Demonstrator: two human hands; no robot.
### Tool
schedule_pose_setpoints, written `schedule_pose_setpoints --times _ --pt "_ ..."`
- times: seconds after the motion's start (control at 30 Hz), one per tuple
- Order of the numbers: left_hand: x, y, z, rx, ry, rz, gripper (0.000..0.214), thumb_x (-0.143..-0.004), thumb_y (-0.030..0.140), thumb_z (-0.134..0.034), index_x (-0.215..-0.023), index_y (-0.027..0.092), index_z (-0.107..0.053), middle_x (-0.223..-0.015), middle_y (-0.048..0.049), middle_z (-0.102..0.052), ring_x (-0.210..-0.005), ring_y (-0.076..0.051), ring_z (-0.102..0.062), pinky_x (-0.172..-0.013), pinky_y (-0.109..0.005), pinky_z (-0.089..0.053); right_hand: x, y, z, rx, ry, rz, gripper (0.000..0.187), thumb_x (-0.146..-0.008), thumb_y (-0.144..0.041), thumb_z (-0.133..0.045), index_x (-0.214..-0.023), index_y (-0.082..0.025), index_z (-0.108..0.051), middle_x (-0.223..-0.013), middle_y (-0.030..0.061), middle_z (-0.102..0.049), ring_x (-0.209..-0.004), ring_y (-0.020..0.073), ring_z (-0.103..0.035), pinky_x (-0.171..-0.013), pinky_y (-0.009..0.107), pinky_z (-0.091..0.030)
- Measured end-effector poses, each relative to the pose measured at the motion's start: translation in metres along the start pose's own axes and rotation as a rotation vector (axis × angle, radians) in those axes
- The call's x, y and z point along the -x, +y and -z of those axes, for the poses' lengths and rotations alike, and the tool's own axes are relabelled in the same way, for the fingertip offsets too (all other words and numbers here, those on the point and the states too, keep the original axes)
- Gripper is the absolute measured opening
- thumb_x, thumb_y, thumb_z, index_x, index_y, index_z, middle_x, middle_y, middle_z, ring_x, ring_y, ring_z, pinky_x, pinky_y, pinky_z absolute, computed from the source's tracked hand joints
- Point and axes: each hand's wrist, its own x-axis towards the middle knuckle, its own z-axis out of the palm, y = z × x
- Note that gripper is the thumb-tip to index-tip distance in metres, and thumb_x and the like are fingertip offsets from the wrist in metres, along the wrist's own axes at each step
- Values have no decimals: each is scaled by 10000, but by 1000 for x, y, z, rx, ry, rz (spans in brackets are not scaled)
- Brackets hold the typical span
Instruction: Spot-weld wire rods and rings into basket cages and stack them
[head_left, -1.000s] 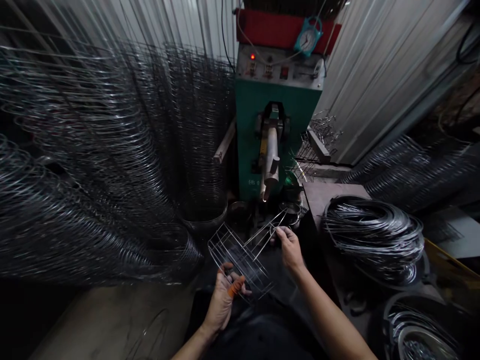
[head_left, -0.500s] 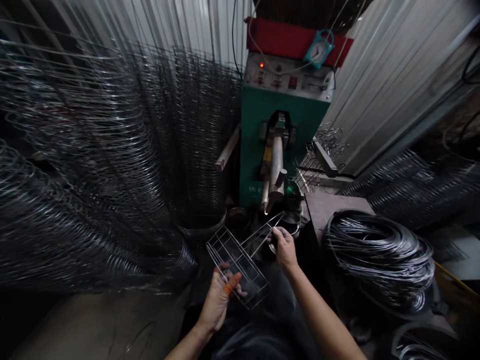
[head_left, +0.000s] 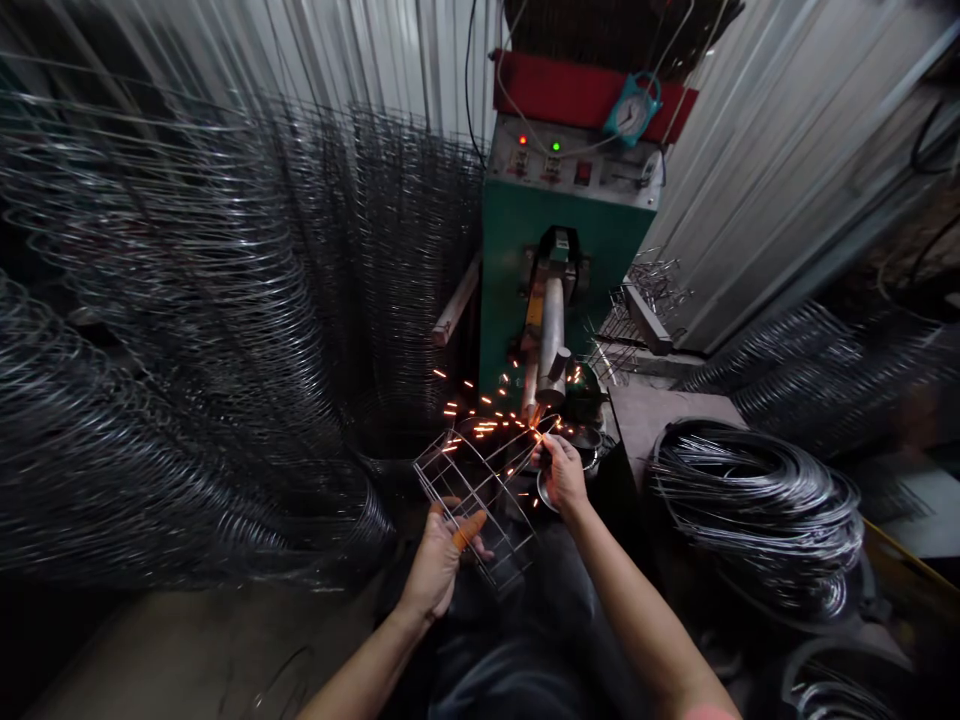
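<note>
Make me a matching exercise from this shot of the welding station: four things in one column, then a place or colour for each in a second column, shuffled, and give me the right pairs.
Things:
1. Wire frame
2. Small clock
3. Machine cabinet
4. Wire coil

Places or colours:
A. Green
B. To the right of the machine
C. Held by the left hand and right hand
D. Above the control panel

Right pairs: 1-C, 2-D, 3-A, 4-B
</note>
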Motion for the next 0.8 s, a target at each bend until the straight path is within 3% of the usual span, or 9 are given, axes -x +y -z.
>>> schedule_pose_setpoints --times 0.13,0.23,0.33,0.43,0.6,0.8 --pt "4 -1 -4 10 27 -2 563 -567 337 -773 -948 234 -372 -640 95 -494 -498 -81 -521 -524 -280 -516 17 -6 16 161 -92 -41 321 -652 -465 -676 -776 -176 -613 -657 -1 -615 -564 117 -558 -558 247 -454" --pt "4 -6 -5 34 54 7 577 -557 385 -768 -960 234 -383 -648 83 -516 -531 -101 -548 -523 -291 -520 54 -11 36 490 -374 -45 376 -713 -482 -626 -934 -178 -630 -846 42 -654 -775 167 -594 -714 291 -461" --pt "4 -11 -3 68 40 -6 583 -548 439 -756 -964 232 -403 -666 71 -533 -550 -114 -565 -536 -310 -527 90 -10 47 718 -592 -39 334 -795 -483 -532 -902 -182 -627 -804 29 -639 -771 169 -578 -706 288 -444" --pt "6 -13 -4 79 27 -32 602 -527 440 -765 -967 238 -407 -697 66 -551 -551 -111 -569 -541 -305 -525 104 -5 48 715 -626 -39 341 -841 -493 -455 -867 -181 -591 -682 4 -596 -664 148 -555 -634 268 -431" --pt "7 -18 -8 41 56 -99 562 -567 407 -750 -961 239 -386 -673 72 -548 -541 -114 -575 -537 -299 -523 94 3 50 603 -684 -75 382 -822 -546 -461 -773 -174 -534 -658 3 -569 -638 138 -540 -630 264 -427" --pt "-1 -19 0 71 32 -109 555 -577 347 -747 -988 243 -390 -673 76 -547 -531 -110 -577 -543 -290 -518 91 7 42 596 -653 -83 416 -799 -595 -456 -704 -191 -478 -616 -9 -533 -592 131 -510 -604 268 -419"
